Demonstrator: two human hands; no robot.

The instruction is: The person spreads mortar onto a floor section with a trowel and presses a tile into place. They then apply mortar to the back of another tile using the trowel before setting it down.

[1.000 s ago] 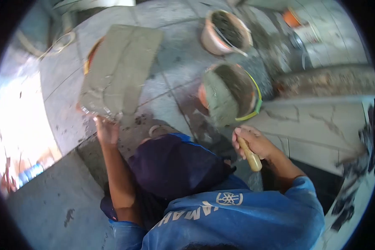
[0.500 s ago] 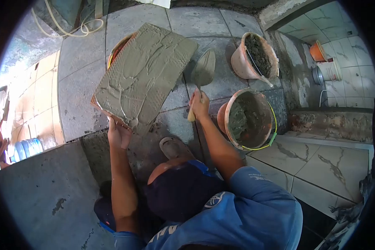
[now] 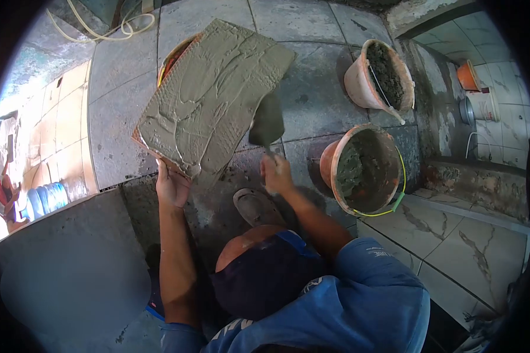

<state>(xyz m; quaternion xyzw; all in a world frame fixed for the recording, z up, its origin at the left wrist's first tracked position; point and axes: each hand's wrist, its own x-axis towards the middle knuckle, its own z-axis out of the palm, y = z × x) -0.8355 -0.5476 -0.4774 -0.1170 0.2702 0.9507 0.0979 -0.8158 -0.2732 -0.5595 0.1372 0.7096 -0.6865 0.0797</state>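
A rectangular tile, its upper face spread with wet grey mortar, tilts in front of me. My left hand grips its near lower corner, the thumb up by the edge and the fingers underneath. In my right hand is a trowel, held by its handle. The trowel's blade lies right along the tile's right edge, mortar on it. Behind the tile's upper left side shows part of a bucket rim; the tile hides the rest.
To the right, a tipped bucket holds wet mortar and has a yellow-green handle. Beyond it stands a bucket of dark mix. A pale hose lies far left. Grey tiles cover the floor. At far left a person is partly visible near a blue bottle.
My right hand has brought the trowel left and down, from beside the tile to its right edge. The left hand keeps its hold on the tile. The whole view has shifted slightly.
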